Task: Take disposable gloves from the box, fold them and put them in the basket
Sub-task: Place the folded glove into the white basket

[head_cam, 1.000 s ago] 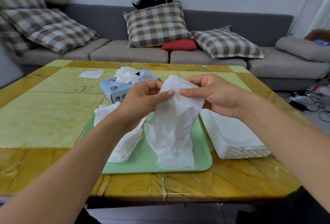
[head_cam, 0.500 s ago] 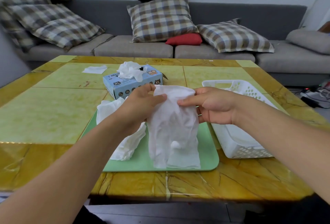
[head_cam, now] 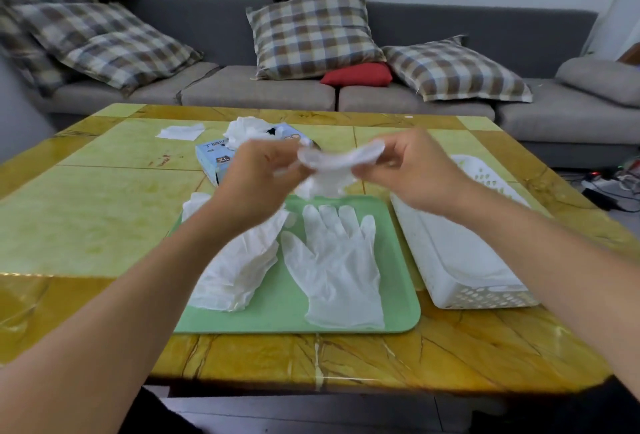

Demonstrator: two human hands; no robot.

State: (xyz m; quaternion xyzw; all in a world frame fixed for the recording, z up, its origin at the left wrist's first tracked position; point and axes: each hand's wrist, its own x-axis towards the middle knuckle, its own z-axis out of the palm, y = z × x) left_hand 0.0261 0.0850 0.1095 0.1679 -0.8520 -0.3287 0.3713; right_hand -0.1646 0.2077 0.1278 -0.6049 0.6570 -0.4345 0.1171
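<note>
Hands (head_cam: 258, 184) (head_cam: 412, 170) pinching the glove (head_cam: 329, 167) between them, you should stretch its cuff flat before folding over the tray (head_cam: 398, 260).

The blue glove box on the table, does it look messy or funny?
A bit. White gloves bulge in a crumpled clump from the top of the blue cardboard glove box, not lying flat inside. A small white sheet also lies loose on the yellow-green table, apart from the box.
</note>
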